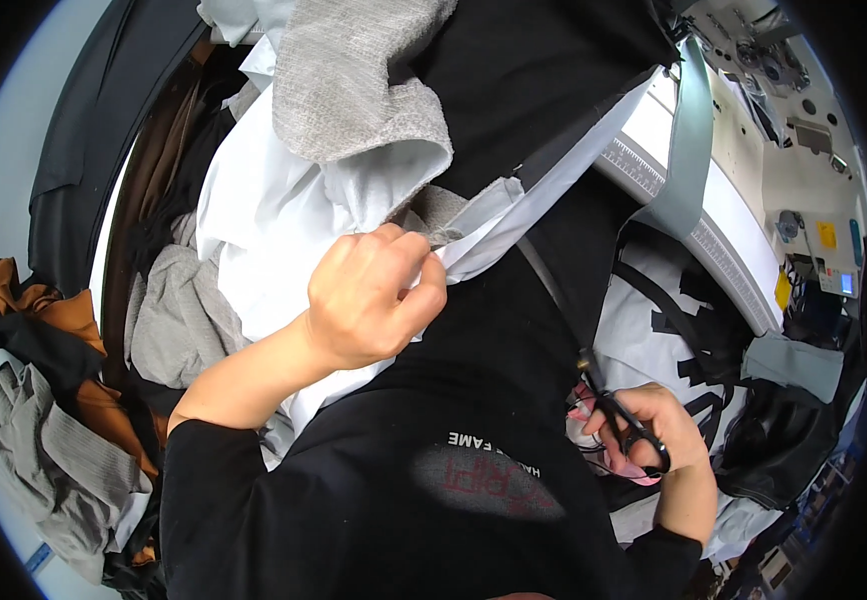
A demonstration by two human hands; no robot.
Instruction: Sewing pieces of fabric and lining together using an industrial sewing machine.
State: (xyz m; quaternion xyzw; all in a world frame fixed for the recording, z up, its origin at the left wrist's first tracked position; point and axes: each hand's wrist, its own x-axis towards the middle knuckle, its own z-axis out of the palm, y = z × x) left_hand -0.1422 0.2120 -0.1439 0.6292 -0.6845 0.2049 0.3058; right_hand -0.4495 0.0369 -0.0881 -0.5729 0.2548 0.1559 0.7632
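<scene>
My left hand [374, 298] is closed in a pinch on a garment piece of grey textured fabric [359, 110] with white lining [274, 220]. The grey part folds over above my knuckles, and a dark panel with a pale edge [554, 190] runs up to the right from my fingers. Lower right, my right hand [659, 425] has its fingers in the black handles of a pair of scissors [602, 385]. The scissors' blades point up and left, away from the garment edge in my left hand. My fingertips on the left are partly hidden by the hand itself.
A white work surface with a ruler scale [729, 255] stands at the right, crossed by a grey-green strip [691, 140]. Black and white cloth pieces [644, 330] lie below it. Grey, black and brown garments [64, 440] are heaped at the left.
</scene>
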